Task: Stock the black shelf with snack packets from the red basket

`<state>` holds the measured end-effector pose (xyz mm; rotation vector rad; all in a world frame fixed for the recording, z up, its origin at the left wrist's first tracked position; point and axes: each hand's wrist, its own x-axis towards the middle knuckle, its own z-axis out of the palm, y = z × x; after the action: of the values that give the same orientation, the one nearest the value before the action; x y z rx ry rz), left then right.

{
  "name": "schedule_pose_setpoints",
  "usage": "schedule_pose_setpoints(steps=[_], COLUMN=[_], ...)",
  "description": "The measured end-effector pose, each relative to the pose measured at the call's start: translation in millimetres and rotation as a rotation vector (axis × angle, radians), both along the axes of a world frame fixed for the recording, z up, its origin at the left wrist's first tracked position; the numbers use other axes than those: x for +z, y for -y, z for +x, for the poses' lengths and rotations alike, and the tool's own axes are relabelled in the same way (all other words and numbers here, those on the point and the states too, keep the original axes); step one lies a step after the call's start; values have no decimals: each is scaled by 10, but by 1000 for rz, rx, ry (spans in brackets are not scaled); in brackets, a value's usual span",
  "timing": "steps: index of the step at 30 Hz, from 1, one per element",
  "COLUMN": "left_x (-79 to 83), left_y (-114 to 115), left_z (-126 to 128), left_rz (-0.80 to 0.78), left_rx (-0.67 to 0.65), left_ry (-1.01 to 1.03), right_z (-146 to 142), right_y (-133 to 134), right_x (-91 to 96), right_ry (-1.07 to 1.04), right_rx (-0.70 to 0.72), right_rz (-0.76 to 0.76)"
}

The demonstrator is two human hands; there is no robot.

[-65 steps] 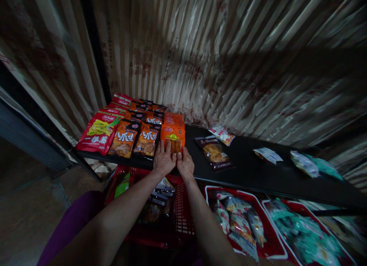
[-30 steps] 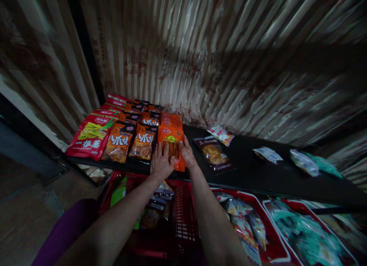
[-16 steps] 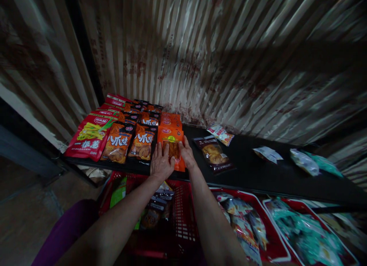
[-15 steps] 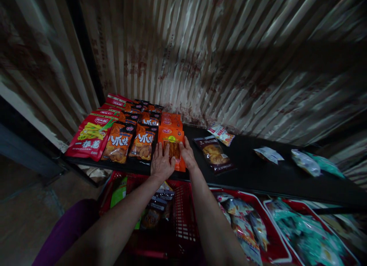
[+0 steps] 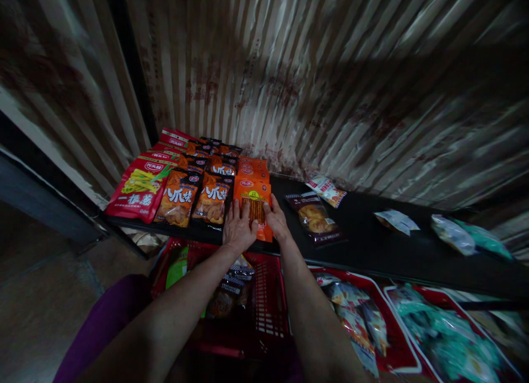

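Both my hands rest on an orange snack packet [image 5: 255, 200] lying flat at the front of a black shelf [image 5: 372, 245]. My left hand [image 5: 238, 228] lies flat on its left half, fingers stretched out. My right hand [image 5: 275, 220] presses its right edge, fingers extended. More orange packets [image 5: 252, 168] lie in a row behind it. To the left lie brown-orange snack packets [image 5: 178, 198] and a large red packet [image 5: 138, 187].
A dark packet [image 5: 316, 220] and several small packets [image 5: 397, 220] lie further right on the shelf. Below stand a red basket [image 5: 264, 306] with packets and red trays [image 5: 397, 339] of snacks. A corrugated striped wall [image 5: 330, 96] rises behind.
My hands stay on the orange packet, which lies slightly nearer the shelf's front edge than 2.2 s ago. The view has shifted a little to the left.
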<state>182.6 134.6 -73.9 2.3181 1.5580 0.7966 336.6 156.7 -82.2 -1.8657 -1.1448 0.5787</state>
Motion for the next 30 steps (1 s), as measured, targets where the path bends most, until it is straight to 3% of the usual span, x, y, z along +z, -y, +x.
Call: schedule_pose_setpoints(steps=[6, 13, 23, 30], left_x=[11, -26, -69, -58], left_y=[25, 32, 15, 18], left_z=[-5, -22, 31, 27], left_rz=[27, 42, -8, 65], left_rx=[11, 33, 10, 17], left_ry=[4, 18, -52, -43], right_z=[-97, -265, -425, -351], right_y=[228, 609, 588, 533], right_x=[94, 53, 71, -87], right_ry=[86, 50, 145, 191], right_rx=[-36, -48, 26, -3], right_rz=[32, 95, -4, 69])
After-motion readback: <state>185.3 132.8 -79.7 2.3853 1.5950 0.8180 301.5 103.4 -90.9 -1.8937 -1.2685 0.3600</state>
